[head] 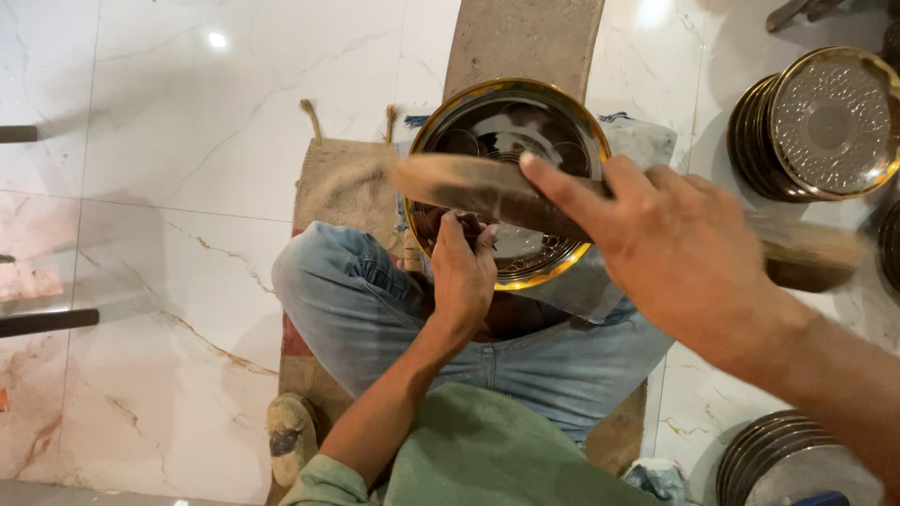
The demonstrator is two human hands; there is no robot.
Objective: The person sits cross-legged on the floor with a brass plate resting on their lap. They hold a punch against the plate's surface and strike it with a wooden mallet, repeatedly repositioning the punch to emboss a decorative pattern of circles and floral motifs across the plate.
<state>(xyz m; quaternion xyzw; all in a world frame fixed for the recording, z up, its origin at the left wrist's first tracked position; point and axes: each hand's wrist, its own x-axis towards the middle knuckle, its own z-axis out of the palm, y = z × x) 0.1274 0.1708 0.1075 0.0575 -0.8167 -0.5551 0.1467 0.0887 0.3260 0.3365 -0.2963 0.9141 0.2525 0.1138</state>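
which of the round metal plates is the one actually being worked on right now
The gold-rimmed plate resting on the person's lap: the left hand presses on it and the right hand swings a blurred wooden tool across it. The other plates sit stacked on the floor.

Glossy metal plate [539, 267] with gilt rim, perhaps wooden stick [469, 186], rough burlap mat [342, 187], polished marble floor [169, 122]
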